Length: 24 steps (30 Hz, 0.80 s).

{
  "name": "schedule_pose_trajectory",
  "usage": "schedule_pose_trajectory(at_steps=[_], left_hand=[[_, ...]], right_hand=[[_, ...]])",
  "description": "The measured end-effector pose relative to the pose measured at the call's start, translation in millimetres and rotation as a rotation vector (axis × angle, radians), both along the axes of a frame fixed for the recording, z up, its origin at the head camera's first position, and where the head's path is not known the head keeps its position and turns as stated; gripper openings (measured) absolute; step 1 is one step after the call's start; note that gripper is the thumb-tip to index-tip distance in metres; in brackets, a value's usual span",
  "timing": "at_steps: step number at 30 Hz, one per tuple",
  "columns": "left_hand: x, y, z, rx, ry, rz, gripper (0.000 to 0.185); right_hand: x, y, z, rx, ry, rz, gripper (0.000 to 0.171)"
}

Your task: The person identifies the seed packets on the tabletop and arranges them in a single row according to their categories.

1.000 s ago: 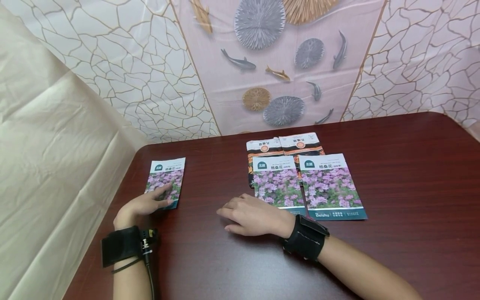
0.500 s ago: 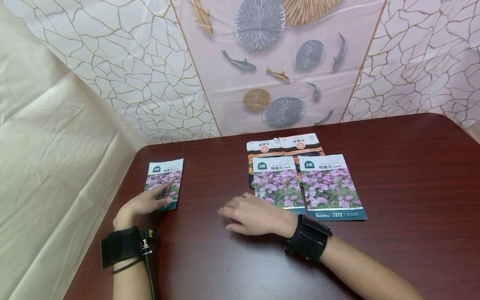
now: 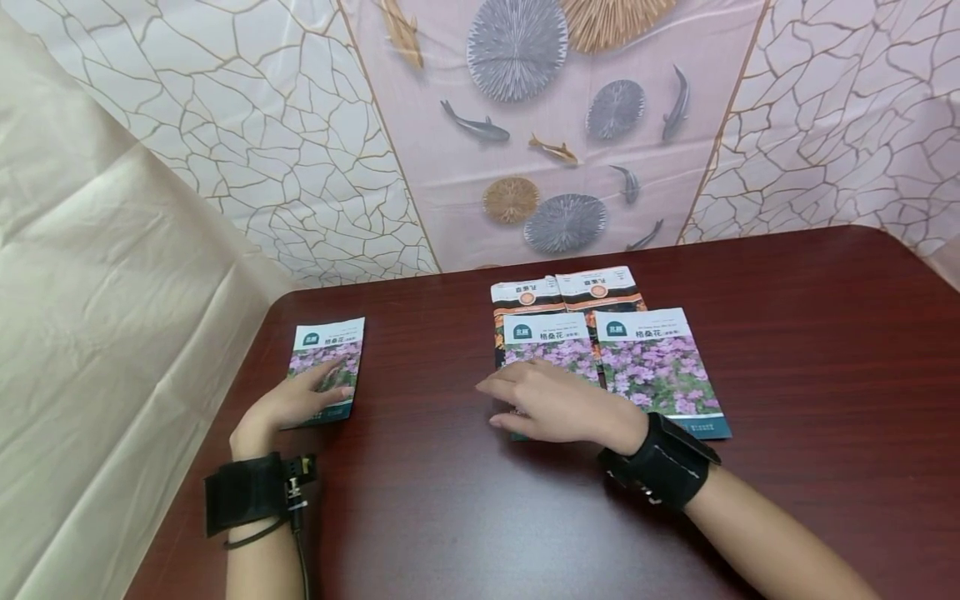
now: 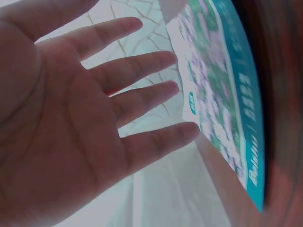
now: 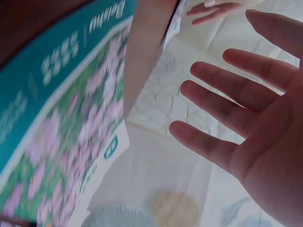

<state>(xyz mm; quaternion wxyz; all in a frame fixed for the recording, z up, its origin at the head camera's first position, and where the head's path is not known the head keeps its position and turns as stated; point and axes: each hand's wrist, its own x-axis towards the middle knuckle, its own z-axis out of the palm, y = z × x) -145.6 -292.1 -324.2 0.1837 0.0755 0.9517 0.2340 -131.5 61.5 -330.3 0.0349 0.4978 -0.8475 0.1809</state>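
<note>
My left hand (image 3: 296, 402) is over the lower half of a flower seed packet (image 3: 307, 360) with pink blooms at the table's left. In the left wrist view its fingers are spread and straight beside the packet (image 4: 215, 80). My right hand (image 3: 558, 404) hovers over a matching seed packet (image 3: 547, 329) in the middle, covering much of its lower part. Straight, parted fingers show in the right wrist view, with the packet (image 5: 71, 127) close by and nothing gripped. A third pink-flower seed packet (image 3: 652, 362) lies to its right, partly behind my right wrist.
Two orange-and-black seed packets (image 3: 517, 293) lie behind the pink ones, partly covered by them. The dark red table (image 3: 420, 500) meets a patterned cloth (image 3: 300, 167) at the back and a pale cloth (image 3: 112, 333) on the left. Black straps circle both wrists.
My right hand has moved right, from beside the middle packet to over it. The left packet has shifted slightly left, while my left hand stays almost in place over it.
</note>
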Motion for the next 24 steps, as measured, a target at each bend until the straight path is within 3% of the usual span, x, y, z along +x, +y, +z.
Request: schedule_pose_trajectory(at_steps=[7,16,24], left_hand=[[-4.4,24,0.1,0.003,0.122,-0.098,0.061],[-1.2,62,7.1,-0.037,0.264,-0.2,0.054],[3.6,100,6.0,0.032,0.282,-0.225,0.055]], right_hand=[[-7.6,29,7.6,-0.041,0.003,-0.067,0.038],[-11.6,56,12.7,-0.029,-0.061,-0.146,0.042],[-13.2,68,5.1,-0.017,-0.045,-0.16,0.04]])
